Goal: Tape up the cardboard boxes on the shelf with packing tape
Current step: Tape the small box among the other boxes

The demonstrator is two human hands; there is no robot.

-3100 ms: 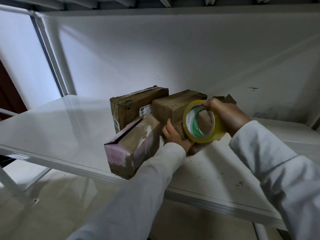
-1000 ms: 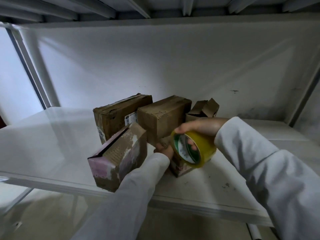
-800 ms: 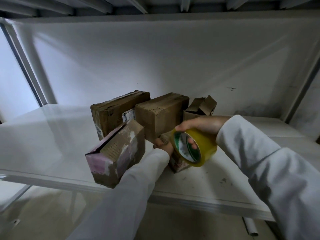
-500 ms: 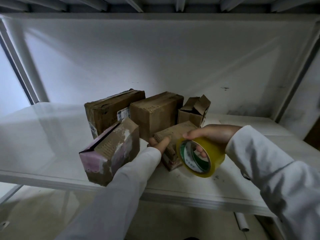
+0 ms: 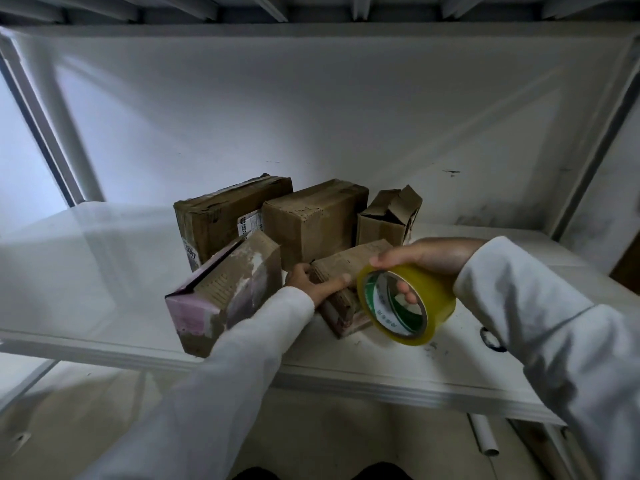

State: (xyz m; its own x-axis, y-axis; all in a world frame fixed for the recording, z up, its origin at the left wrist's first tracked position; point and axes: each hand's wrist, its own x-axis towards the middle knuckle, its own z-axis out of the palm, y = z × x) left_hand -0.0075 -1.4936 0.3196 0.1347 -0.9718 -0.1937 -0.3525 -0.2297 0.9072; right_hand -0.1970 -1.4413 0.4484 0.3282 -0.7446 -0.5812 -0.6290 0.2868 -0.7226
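Yellow tape roll (image 5: 407,304) clasped in right hand (image 5: 427,257), left hand (image 5: 313,282) gripping small cardboard box (image 5: 346,289) alongside

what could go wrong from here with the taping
1. The pink-ended box sits tilted at the front edge of the shelf, right beside the left sleeve; a nudge might tip it off.
2. The left hand grips only the near end of the small flat box, so pulling tape could drag it.
3. The right hand holds the tape roll with fingers through the core, which may hinder unrolling.
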